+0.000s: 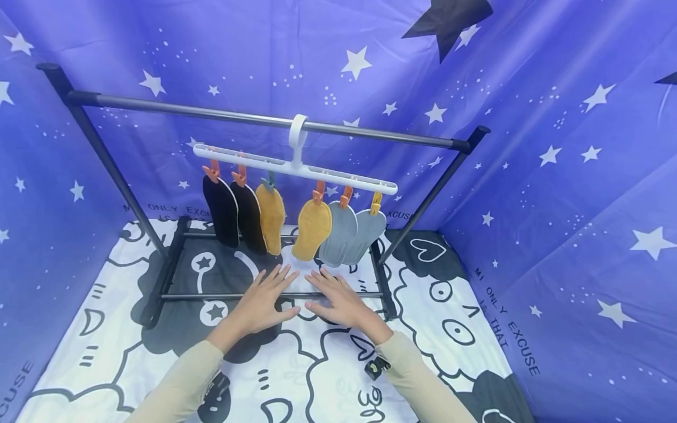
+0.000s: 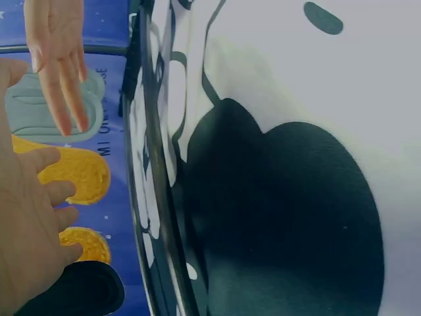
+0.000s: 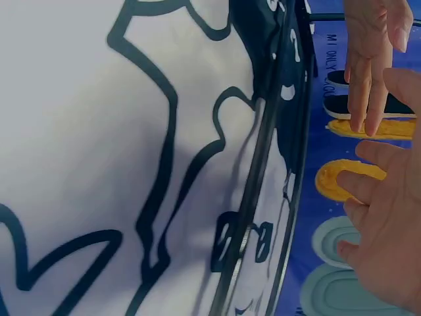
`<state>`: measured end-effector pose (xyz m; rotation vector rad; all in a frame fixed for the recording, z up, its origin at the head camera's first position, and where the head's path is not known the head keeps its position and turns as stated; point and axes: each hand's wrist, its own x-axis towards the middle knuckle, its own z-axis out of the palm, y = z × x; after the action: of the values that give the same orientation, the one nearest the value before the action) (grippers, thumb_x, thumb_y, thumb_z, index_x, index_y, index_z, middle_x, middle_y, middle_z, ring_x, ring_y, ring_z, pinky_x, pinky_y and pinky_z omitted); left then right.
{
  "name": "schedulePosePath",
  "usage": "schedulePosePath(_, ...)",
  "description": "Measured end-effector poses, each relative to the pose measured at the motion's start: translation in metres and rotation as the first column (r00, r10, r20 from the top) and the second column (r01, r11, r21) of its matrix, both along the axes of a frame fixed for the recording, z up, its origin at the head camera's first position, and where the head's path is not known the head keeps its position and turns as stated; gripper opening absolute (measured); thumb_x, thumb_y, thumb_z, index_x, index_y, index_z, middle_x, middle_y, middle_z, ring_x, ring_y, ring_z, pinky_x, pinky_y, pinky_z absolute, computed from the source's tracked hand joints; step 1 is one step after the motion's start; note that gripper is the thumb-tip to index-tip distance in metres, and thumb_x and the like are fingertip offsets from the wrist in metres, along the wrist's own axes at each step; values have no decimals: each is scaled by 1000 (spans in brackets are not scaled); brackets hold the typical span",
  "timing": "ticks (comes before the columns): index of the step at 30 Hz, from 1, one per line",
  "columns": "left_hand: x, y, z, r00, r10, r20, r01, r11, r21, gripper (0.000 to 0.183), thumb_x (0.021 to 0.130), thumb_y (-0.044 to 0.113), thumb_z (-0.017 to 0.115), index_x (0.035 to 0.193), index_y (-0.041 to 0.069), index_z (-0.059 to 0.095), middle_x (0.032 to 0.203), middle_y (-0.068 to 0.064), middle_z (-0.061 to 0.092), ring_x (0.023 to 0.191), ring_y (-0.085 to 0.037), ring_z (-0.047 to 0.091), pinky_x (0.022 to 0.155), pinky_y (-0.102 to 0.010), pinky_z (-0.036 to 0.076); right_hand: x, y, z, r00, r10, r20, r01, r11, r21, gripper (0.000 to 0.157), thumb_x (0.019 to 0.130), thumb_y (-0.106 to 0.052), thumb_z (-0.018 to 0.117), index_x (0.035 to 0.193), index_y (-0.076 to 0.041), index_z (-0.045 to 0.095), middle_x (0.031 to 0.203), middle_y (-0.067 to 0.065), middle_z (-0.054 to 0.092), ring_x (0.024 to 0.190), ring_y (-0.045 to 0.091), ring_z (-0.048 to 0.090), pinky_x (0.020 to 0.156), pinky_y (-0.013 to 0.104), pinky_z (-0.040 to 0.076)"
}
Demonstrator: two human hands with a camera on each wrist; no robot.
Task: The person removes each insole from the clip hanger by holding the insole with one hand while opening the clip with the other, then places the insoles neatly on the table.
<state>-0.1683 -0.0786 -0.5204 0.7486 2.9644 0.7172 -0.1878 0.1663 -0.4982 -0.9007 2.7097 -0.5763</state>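
A white clip hanger [image 1: 248,160] hangs by its hook from the rack's rail. Orange, green and yellow clips hold insoles from it: two black insoles [image 1: 221,214] at left, a yellow insole [image 1: 272,220] and another yellow insole [image 1: 313,230] in the middle, two grey insoles [image 1: 365,238] at right. Below and in front of them, my left hand [image 1: 261,302] and right hand [image 1: 338,299] are held apart side by side, fingers spread and nothing in them. In both wrist views the hands appear near the insoles without gripping any.
A dark metal rack [image 1: 423,202] stands on a black-and-white patterned cloth [image 1: 285,382], its low crossbar [image 1: 211,296] passing behind my hands. Blue curtains with stars [image 1: 550,194] close in the back and both sides. A small black object [image 1: 374,368] is by my right sleeve.
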Motion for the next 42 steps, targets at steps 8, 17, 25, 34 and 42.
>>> schedulePosePath(8, -1, -1, 20, 991, -3, -131, 14, 996, 87, 79, 92, 54, 64, 156, 14, 41, 162, -15, 39, 153, -37, 32, 125, -63, 22, 1, -3, 25, 996, 25, -80, -35, 992, -123, 66, 103, -51, 52, 158, -18, 38, 163, 9, 40, 155, 35, 26, 125, 63, 23)
schedulePosePath(17, -6, -2, 60, 883, 38, -468, 121, 945, 304, 64, 87, 38, 68, 142, 8, 58, 144, -14, 61, 139, -38, 51, 117, -64, 34, 7, -6, 80, 967, 73, -245, -146, 945, -295, 58, 101, -37, 61, 153, -16, 47, 157, 7, 49, 149, 31, 41, 122, 54, 35)
schedulePosePath(25, -21, -13, 113, 749, 282, -600, 133, 822, 553, 48, 88, 25, 63, 131, 2, 66, 133, -19, 67, 127, -39, 60, 118, -56, 37, 8, -3, 132, 895, 0, -446, -205, 888, -412, 52, 98, -26, 66, 147, -13, 54, 150, 7, 57, 140, 26, 53, 119, 43, 42)
schedulePosePath(34, -46, -39, 165, 713, 554, -429, 2, 611, 792, 38, 92, 15, 67, 128, 2, 67, 136, -19, 64, 131, -34, 55, 117, -44, 39, -9, 10, 175, 754, -196, -627, -226, 818, -529, 47, 91, -9, 71, 137, -2, 62, 143, 18, 60, 141, 38, 50, 124, 49, 34)
schedulePosePath(42, -69, -67, 189, 730, 664, -161, -225, 457, 861, 45, 95, 17, 66, 138, 5, 61, 146, -14, 54, 142, -23, 44, 119, -31, 34, -27, 32, 197, 756, -461, -465, 16, 723, -691, 42, 94, -8, 71, 136, -7, 65, 146, 13, 60, 148, 26, 43, 127, 45, 30)
